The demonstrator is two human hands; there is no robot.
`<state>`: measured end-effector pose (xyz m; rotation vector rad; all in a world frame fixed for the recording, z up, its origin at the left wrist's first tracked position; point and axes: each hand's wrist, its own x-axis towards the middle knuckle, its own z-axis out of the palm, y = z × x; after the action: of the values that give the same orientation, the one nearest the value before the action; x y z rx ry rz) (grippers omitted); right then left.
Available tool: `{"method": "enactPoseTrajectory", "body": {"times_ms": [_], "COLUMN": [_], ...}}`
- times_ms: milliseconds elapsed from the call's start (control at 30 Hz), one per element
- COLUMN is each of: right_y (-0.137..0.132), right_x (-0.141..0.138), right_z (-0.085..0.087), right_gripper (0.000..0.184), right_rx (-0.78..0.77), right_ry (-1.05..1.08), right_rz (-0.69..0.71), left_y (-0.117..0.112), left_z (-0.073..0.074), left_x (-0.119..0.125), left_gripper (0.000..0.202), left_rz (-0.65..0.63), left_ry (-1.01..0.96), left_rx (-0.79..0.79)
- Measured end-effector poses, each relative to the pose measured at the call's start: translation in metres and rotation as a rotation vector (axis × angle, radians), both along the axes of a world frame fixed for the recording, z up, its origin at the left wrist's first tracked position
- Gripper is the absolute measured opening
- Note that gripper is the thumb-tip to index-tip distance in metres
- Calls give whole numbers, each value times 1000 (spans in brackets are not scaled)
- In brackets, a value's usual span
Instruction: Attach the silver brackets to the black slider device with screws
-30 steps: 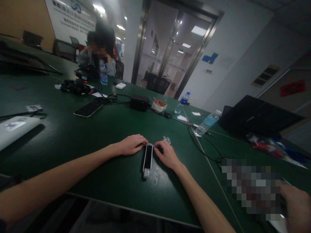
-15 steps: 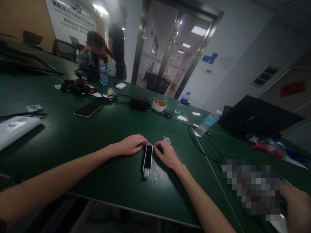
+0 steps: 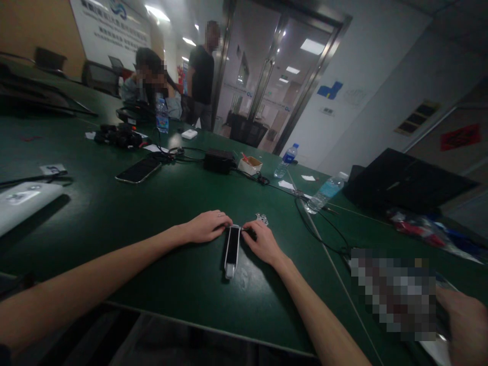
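A slim, white-framed device (image 3: 233, 246) with a dark face lies on the green table (image 3: 183, 284), between the far ends of two half-curled hands. The left hand (image 3: 209, 226) and right hand (image 3: 262, 243) have their fingertips at its far corners — whether either grips anything, I cannot tell — and a silvery trinket (image 3: 262, 218) sits just beyond the right.

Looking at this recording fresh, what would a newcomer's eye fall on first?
Probably the slim white-edged device with a long black face, lying on the dark green table, its far end between the bare left hand and bare right hand. Next, perhaps, another person's hand at the lower right edge, and the clear plastic bottle with a pale blue label, farther back on the right.
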<state>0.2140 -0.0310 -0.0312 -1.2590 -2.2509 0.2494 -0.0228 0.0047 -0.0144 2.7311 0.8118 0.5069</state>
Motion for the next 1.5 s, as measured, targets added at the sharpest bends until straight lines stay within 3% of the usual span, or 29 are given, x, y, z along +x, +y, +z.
{"method": "enactPoseTrajectory", "body": {"times_ms": [1100,1333,1500], "right_y": [-1,1,5], "right_x": [-1,6,13], "right_z": [4,3,3], "right_gripper": [11,17,20], "right_rx": [3,122,69], "right_ry": [-62,-143,-159], "right_rz": [10,-237,-242], "left_y": [-1,-1,0], "left_z": [0,2,1], "left_x": [0,0,0], "left_gripper": [22,24,24], "left_rz": [2,4,5], "left_ry": [-2,1,2], "left_rx": [-22,-31,-32]}}
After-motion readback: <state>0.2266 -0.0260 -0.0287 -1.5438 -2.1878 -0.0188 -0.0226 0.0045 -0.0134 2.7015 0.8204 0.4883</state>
